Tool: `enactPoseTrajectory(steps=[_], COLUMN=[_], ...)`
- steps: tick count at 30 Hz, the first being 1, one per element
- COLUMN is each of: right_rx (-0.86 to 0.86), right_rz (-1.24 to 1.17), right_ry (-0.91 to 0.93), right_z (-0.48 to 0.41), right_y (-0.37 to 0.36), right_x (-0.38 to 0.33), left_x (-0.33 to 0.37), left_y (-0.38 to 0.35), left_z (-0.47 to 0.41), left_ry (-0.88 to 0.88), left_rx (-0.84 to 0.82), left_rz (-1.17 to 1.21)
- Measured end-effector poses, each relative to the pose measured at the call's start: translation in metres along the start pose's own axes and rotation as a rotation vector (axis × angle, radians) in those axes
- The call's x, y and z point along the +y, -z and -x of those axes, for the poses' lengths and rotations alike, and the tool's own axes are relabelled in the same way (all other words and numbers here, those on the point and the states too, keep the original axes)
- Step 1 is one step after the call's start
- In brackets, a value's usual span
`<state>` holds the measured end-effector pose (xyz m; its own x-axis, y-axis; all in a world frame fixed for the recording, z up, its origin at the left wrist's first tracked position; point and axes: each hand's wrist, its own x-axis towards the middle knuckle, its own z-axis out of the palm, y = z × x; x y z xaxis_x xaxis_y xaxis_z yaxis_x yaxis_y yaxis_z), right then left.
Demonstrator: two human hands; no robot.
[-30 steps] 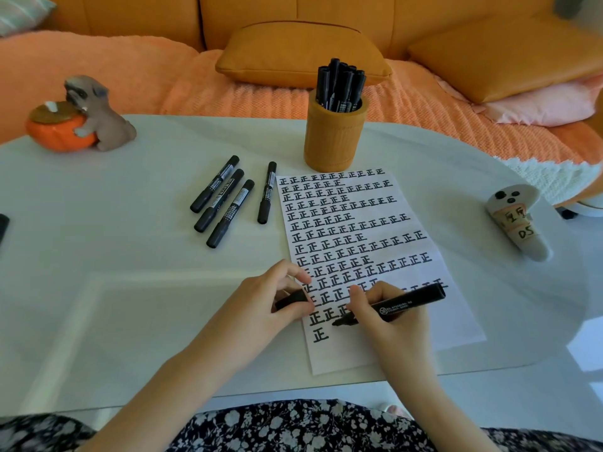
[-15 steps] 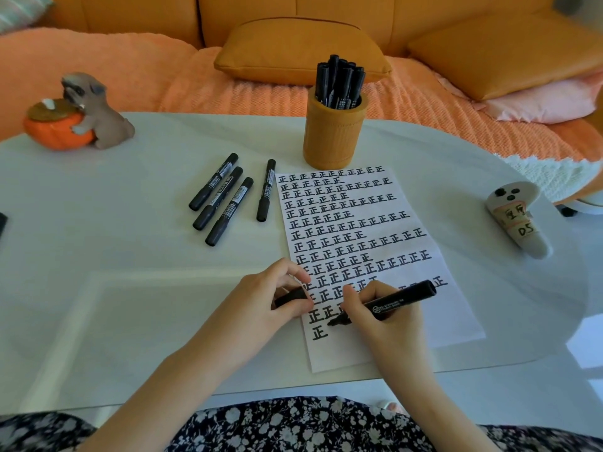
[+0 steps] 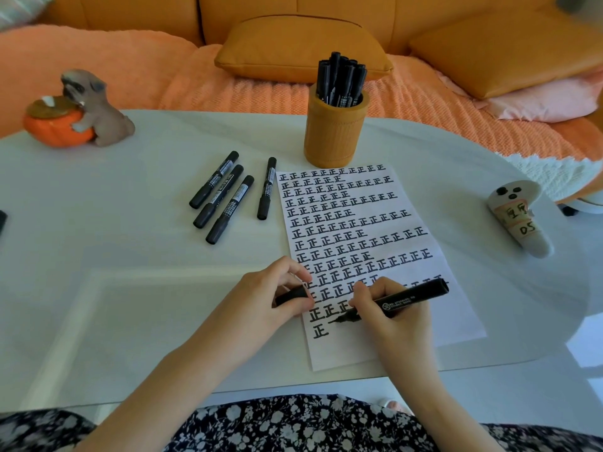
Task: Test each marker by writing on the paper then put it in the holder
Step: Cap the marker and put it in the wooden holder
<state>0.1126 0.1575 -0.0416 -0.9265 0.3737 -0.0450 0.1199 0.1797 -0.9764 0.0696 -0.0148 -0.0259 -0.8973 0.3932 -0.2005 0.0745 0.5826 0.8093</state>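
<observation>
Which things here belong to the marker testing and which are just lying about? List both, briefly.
For the job:
- right hand holding the marker, writing on the paper
- left hand holding the cap
- four markers lying beside the paper
- holder with a bunch of markers in it

Lying about:
- dog figurine
- white labelled gadget
- cushions

The paper [image 3: 456, 321] lies on the counter [image 3: 130, 256], right of centre, with the holder [image 3: 334, 138] standing just behind its far edge and a bundle of markers [image 3: 341, 79] upright in it. Four loose markers [image 3: 230, 210] lie side by side just left of the paper. A dog figurine [image 3: 98, 115] sits at the far left, a small figure [image 3: 518, 220] to the right. The left hand [image 3: 261, 301], pinching a cap [image 3: 290, 295], rests at the paper's left edge. The right hand [image 3: 394, 324] holds a marker [image 3: 411, 295] with its tip on the paper. Behind the counter is a sofa [image 3: 163, 70].
</observation>
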Motion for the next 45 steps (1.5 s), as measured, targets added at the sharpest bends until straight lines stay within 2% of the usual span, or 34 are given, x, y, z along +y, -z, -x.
enactPoseTrajectory(steps=[14,35,45], right_rx=[-0.071,-0.028,-0.075], right_rz=[0.055,0.033,0.039], right_ry=[-0.011,0.018,0.019], right_z=[0.0009,0.0001,-0.0001], right_y=[-0.0005,-0.0005,-0.0017], right_x=[-0.0005,0.0017,0.0035], left_x=[0.0015,0.0002,-0.0002], left_y=[-0.0004,-0.0003,-0.0007], left_z=[-0.0008,-0.0012,-0.0019], left_ry=[0.002,-0.001,-0.007], left_rx=[-0.003,-0.004,-0.002], left_rz=[-0.002,-0.008,-0.019])
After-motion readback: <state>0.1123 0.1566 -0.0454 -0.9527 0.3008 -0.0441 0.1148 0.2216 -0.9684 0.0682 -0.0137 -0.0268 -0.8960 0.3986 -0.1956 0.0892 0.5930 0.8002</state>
